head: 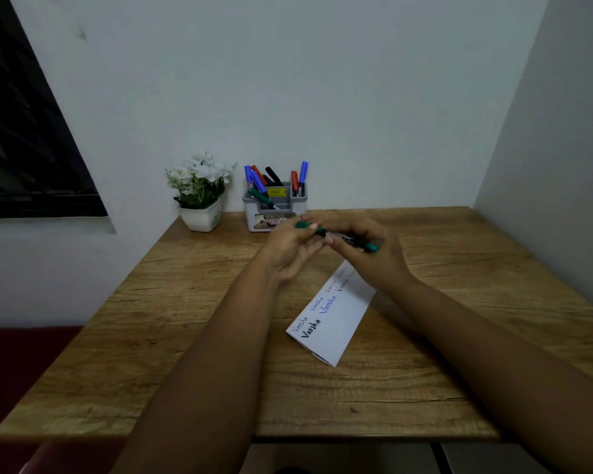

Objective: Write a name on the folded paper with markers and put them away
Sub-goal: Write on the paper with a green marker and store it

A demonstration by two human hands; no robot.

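A green marker is held level above the wooden table between both hands. My left hand grips its green cap end, and my right hand holds the barrel, whose green tail sticks out to the right. Whether the cap is on or off is hidden by the fingers. Below the hands lies the folded white paper, slanted, with a name written several times in black and blue. A grey marker holder stands at the back by the wall with blue, red, black and green markers in it.
A white pot of white flowers stands left of the holder. The wooden table meets walls at the back and right. A dark window is at the left.
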